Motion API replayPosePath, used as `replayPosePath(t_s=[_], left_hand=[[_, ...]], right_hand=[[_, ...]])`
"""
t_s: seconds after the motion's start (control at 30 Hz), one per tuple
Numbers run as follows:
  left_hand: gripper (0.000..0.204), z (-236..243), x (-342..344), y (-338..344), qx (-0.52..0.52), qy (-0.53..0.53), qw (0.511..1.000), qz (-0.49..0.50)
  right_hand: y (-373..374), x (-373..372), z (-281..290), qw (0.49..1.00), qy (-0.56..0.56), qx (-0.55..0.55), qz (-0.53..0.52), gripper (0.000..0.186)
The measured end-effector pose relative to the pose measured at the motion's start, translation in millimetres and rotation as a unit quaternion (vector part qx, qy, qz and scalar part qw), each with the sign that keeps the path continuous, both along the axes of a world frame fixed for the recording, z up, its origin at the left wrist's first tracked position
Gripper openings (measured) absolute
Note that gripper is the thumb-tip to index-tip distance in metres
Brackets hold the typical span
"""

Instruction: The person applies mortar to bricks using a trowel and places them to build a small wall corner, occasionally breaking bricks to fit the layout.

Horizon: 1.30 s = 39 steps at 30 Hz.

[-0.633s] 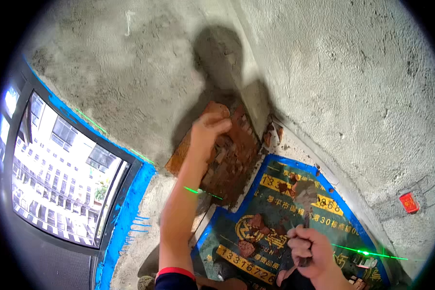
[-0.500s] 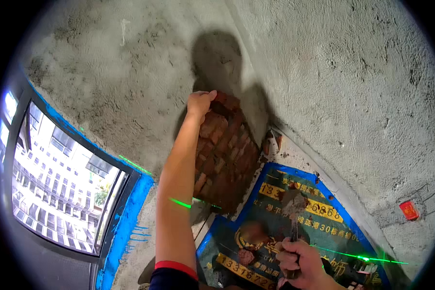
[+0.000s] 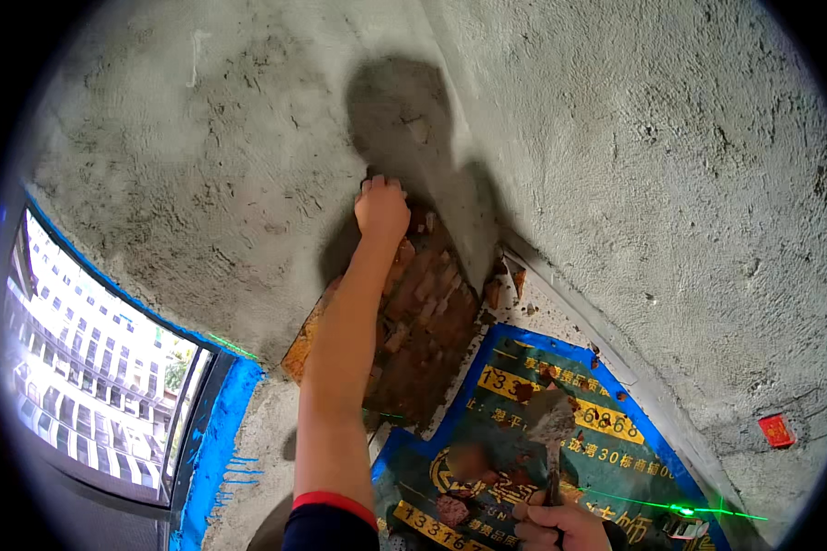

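My left hand (image 3: 382,208) reaches up and grips the top edge of a large brown tile (image 3: 418,321), smeared with reddish adhesive, that leans against the rough grey plaster wall (image 3: 202,165) in a corner. My left forearm runs down across the tile's face. My right hand (image 3: 560,527), at the bottom edge, holds the handle of a small trowel (image 3: 550,421) whose mortar-caked blade points up over a printed blue and green sheet (image 3: 606,459) on the floor.
A window with blue tape along its frame (image 3: 216,432) opens at the lower left onto buildings outside. A green laser line (image 3: 689,510) crosses the sheet. A small red tag (image 3: 776,430) sticks to the right wall. Mortar lumps lie on the sheet.
My left hand has gone higher up the wall with the tile's top edge, and the tile now stands steeper. My right hand with the trowel has dropped toward the bottom edge.
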<state>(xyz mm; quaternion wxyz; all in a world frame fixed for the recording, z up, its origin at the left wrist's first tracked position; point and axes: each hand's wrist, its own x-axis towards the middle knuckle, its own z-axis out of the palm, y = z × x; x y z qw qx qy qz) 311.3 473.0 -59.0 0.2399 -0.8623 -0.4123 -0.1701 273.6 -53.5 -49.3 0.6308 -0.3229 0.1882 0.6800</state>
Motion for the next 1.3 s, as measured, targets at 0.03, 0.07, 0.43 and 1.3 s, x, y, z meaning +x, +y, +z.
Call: replayPosePath(t_s=[0.03, 0.07, 0.43, 1.3], left_hand=[[0.045, -2, -2, -8, -0.082, -0.031, 0.995, -0.039], [0.052, -4, -6, -8, -0.114, -0.006, 0.993, -0.034], [0.064, -30, -23, -21, -0.160, -0.018, 0.987, -0.032], [0.040, -59, -2, -30, -0.034, 0.054, 0.993, -0.098]], right_hand=[[-2, 1, -5, 1.000, -0.001, 0.001, 0.006, 0.007], [-2, 1, -5, 1.000, 0.006, 0.005, 0.014, 0.007], [5, -5, 4, 0.999, 0.026, 0.011, 0.021, 0.004], [14, -30, 9, 0.994, -0.008, 0.017, 0.105, 0.019]])
